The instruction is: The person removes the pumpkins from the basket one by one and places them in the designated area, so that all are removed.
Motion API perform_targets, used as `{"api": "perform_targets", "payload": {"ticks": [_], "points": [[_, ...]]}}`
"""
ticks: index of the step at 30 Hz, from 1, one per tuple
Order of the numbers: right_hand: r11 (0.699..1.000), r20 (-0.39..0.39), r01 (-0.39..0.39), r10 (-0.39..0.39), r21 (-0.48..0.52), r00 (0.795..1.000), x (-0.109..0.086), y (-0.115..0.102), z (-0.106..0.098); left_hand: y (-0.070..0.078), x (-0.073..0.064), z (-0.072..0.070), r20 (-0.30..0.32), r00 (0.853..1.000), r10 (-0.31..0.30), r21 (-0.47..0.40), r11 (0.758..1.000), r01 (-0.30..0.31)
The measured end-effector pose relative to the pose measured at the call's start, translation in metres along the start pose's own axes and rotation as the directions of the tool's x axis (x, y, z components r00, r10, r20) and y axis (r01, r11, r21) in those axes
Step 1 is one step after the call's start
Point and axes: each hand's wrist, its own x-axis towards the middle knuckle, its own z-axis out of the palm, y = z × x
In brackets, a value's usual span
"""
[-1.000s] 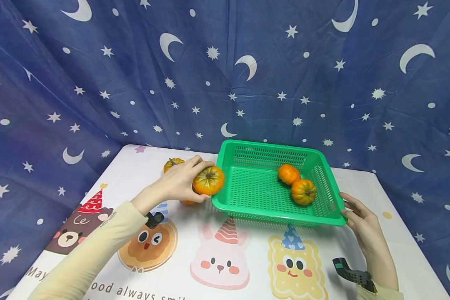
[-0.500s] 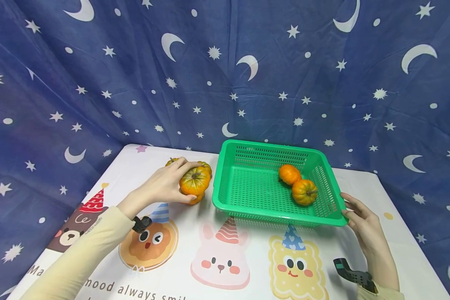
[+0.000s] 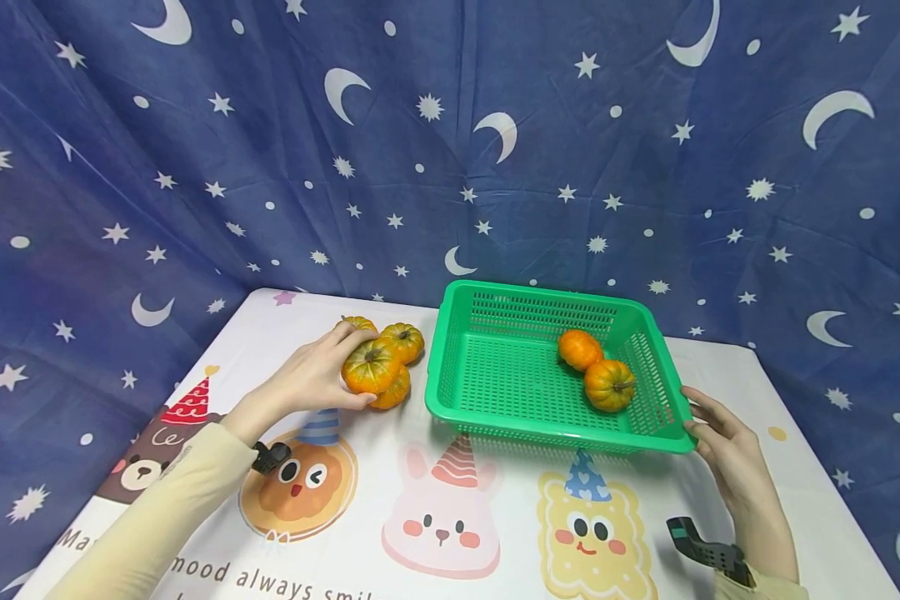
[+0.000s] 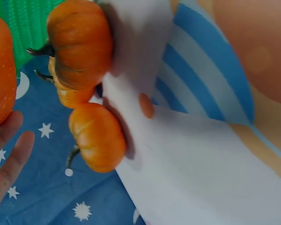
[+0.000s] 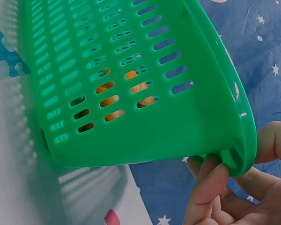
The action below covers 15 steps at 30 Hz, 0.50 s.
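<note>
- Head view: left hand (image 3: 307, 375) grips one pumpkin (image 3: 371, 367) left of the green basket (image 3: 555, 432); right hand (image 3: 738, 458) grips its right side. Two pumpkins (image 3: 610, 386) lie inside. Counter (image 3: 810, 475) print (image 3: 270, 579), near left: "mood always".
- Left wrist view: three pumpkins (image 4: 97, 137) near the held one.
- Right wrist view: fingers (image 5: 210, 185) pinch the edge.

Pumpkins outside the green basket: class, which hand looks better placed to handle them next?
Probably the left hand: it holds one pumpkin beside three loose pumpkins, while the right hand grips the green basket, farther away.
</note>
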Motion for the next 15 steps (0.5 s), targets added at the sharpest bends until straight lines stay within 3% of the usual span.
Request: {"api": "perform_targets", "payload": {"ticks": [8, 15], "points": [[0.999, 0.02, 0.019, -0.019, 0.035, 1.0, -0.021, -0.037, 0.014, -0.011, -0.01, 0.004, 0.016, 0.998, -0.06, -0.013, 0.998, 0.06], [0.994, 0.001, 0.044, -0.045, 0.096, 0.999, -0.006, -0.008, 0.004, -0.019, -0.017, 0.008, 0.024, 0.994, -0.111, -0.014, 0.994, 0.111]]}}
